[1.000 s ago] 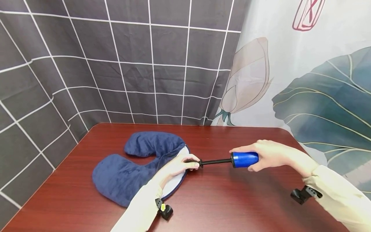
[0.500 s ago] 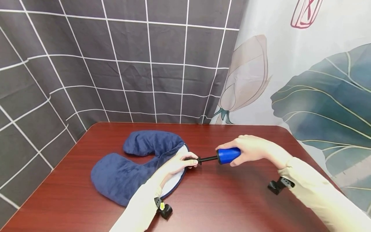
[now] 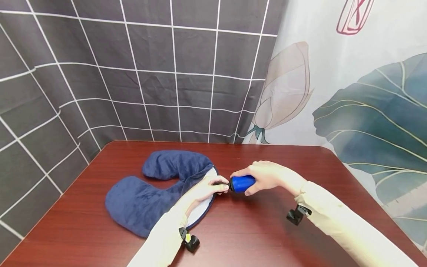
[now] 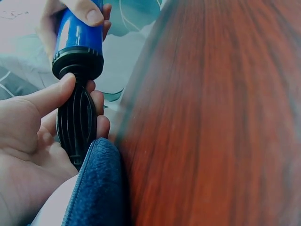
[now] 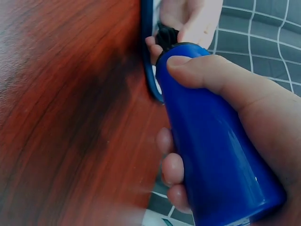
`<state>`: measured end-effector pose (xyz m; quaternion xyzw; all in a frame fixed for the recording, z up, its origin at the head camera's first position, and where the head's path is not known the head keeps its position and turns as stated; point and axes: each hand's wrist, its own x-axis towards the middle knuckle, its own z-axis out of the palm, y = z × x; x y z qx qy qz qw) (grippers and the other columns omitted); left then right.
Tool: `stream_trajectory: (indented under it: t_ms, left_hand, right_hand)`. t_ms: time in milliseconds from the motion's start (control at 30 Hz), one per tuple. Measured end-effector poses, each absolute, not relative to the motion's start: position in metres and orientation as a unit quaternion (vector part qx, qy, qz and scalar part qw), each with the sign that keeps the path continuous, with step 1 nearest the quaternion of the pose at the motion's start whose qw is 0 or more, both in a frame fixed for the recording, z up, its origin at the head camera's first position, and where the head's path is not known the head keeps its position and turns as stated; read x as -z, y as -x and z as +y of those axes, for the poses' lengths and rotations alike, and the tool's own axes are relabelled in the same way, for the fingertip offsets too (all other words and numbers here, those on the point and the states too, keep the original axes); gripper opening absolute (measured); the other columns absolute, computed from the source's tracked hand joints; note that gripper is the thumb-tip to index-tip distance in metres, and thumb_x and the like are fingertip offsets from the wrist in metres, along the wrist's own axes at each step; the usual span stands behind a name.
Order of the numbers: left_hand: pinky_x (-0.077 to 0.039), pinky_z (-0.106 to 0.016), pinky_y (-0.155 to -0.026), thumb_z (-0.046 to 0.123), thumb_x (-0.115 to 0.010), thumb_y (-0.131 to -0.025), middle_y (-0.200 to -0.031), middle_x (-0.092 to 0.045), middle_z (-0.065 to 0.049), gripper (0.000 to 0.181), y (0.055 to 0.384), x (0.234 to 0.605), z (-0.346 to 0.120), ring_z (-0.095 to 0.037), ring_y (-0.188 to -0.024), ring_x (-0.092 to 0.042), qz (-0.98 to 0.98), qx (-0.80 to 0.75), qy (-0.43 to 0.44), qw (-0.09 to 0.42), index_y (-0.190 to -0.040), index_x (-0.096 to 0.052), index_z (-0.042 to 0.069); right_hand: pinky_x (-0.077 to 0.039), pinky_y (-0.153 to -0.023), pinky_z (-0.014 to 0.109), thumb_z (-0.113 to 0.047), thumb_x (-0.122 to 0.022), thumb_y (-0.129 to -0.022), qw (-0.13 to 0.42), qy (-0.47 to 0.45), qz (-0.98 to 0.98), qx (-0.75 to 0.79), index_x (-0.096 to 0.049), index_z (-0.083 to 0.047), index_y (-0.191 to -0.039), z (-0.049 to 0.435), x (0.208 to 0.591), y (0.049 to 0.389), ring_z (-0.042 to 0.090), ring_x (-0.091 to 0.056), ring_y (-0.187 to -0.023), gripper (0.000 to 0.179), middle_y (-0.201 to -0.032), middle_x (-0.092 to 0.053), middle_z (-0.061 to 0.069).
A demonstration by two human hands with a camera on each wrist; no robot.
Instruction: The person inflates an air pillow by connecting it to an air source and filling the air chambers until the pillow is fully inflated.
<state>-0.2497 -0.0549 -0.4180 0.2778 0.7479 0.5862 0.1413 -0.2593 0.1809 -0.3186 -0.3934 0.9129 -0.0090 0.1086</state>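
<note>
A small hand pump has a blue barrel [image 3: 242,183] and a black ribbed handle [image 4: 73,125]. My left hand [image 3: 204,190] grips the handle, thumb on one side and fingers on the other. My right hand [image 3: 268,175] is wrapped round the barrel, and its thumb lies along the blue side in the right wrist view. Barrel and handle are close together, so almost none of the black rod shows. Under my left hand lies a navy U-shaped neck pillow [image 3: 133,205], whose white inner side [image 3: 199,214] shows at its right edge.
The pillow lies on a reddish-brown wooden table [image 3: 253,237]. A dark grey curtain with white grid lines [image 3: 150,92] hangs behind and at the left. A white curtain with flower and leaf prints [image 3: 333,74] hangs at the right.
My right hand has moved left with the blue barrel, sliding the long exposed rod almost wholly inside it. My left hand keeps its grip on the handle; the pillow stays put.
</note>
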Motion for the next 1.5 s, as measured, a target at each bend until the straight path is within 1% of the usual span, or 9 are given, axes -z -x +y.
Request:
stream_trajectory:
  t_ms: [233,367,533,667,833,1033,1133,1300,1500]
  left_hand:
    - [-0.049,-0.018,-0.074,0.007,-0.059,-0.095,-0.095,-0.068,-0.026,0.025,0.251,0.423,-0.053,-0.001,-0.077,-0.058,0.754,-0.578,-0.277,0.142,-0.112,-0.062,-0.01]
    - [-0.049,-0.017,-0.073,0.006,-0.06,-0.094,-0.092,-0.068,-0.024,0.024,0.25,0.424,-0.054,-0.001,-0.076,-0.058,0.759,-0.573,-0.273,0.142,-0.111,-0.063,-0.01]
    - [-0.049,-0.019,-0.071,0.006,-0.06,-0.095,-0.09,-0.068,-0.02,0.024,0.251,0.424,-0.055,-0.004,-0.075,-0.058,0.76,-0.57,-0.275,0.144,-0.111,-0.063,-0.01]
    - [-0.048,-0.018,-0.072,0.005,-0.059,-0.095,-0.09,-0.069,-0.018,0.024,0.252,0.423,-0.055,-0.001,-0.075,-0.057,0.756,-0.577,-0.271,0.151,-0.112,-0.062,-0.012]
    - [-0.048,-0.017,-0.073,0.004,-0.057,-0.095,-0.093,-0.068,-0.023,0.025,0.252,0.421,-0.054,0.002,-0.077,-0.058,0.747,-0.586,-0.271,0.158,-0.113,-0.06,-0.014]
    - [-0.049,-0.017,-0.071,0.003,-0.057,-0.095,-0.092,-0.064,-0.032,0.024,0.249,0.422,-0.056,-0.002,-0.075,-0.057,0.75,-0.58,-0.285,0.142,-0.112,-0.06,-0.014]
    - [-0.049,-0.017,-0.071,0.001,-0.056,-0.095,-0.092,-0.062,-0.034,0.024,0.248,0.424,-0.056,-0.001,-0.076,-0.057,0.745,-0.588,-0.285,0.138,-0.111,-0.059,-0.016]
    - [-0.049,-0.018,-0.071,0.004,-0.058,-0.095,-0.091,-0.064,-0.031,0.023,0.249,0.424,-0.055,0.0,-0.075,-0.057,0.751,-0.586,-0.273,0.133,-0.11,-0.061,-0.013]
    - [-0.049,-0.017,-0.074,0.008,-0.059,-0.096,-0.094,-0.065,-0.029,0.023,0.249,0.42,-0.055,-0.002,-0.078,-0.059,0.757,-0.579,-0.269,0.139,-0.111,-0.063,-0.01]
  right_hand:
    - [-0.048,-0.076,0.034,-0.044,-0.075,-0.08,0.112,0.39,0.913,0.031,-0.054,-0.04,-0.137,0.2,0.322,0.259,0.014,-0.06,-0.091,0.061,-0.111,-0.07,-0.007]
    - [-0.048,-0.074,0.03,-0.044,-0.076,-0.08,0.127,0.383,0.914,0.052,-0.053,-0.043,-0.137,0.218,0.318,0.259,0.01,-0.061,-0.09,0.062,-0.11,-0.07,-0.009]
    - [-0.051,-0.064,0.025,-0.045,-0.077,-0.08,0.16,0.368,0.911,0.096,-0.053,-0.04,-0.139,0.248,0.308,0.259,0.01,-0.061,-0.087,0.063,-0.11,-0.069,-0.005]
    - [-0.053,-0.061,0.024,-0.044,-0.078,-0.08,0.178,0.343,0.914,0.126,-0.055,-0.036,-0.139,0.27,0.301,0.257,0.01,-0.061,-0.087,0.063,-0.112,-0.068,-0.003]
    - [-0.054,-0.056,0.027,-0.043,-0.077,-0.081,0.193,0.333,0.91,0.156,-0.055,-0.033,-0.139,0.281,0.297,0.256,0.011,-0.062,-0.086,0.062,-0.114,-0.068,0.002]
    - [-0.054,-0.057,0.026,-0.044,-0.078,-0.081,0.189,0.329,0.912,0.153,-0.057,-0.034,-0.137,0.275,0.297,0.257,0.012,-0.062,-0.086,0.061,-0.11,-0.068,-0.001]
    - [-0.053,-0.06,0.025,-0.046,-0.078,-0.08,0.178,0.341,0.913,0.136,-0.058,-0.034,-0.136,0.267,0.295,0.258,0.012,-0.061,-0.086,0.061,-0.108,-0.068,-0.003]
    - [-0.051,-0.067,0.023,-0.049,-0.077,-0.079,0.171,0.359,0.911,0.111,-0.059,-0.034,-0.135,0.244,0.301,0.263,0.011,-0.061,-0.089,0.061,-0.109,-0.07,-0.005]
    - [-0.051,-0.066,0.025,-0.047,-0.077,-0.079,0.162,0.371,0.908,0.107,-0.062,-0.033,-0.133,0.208,0.315,0.268,0.009,-0.062,-0.084,0.058,-0.107,-0.072,-0.007]
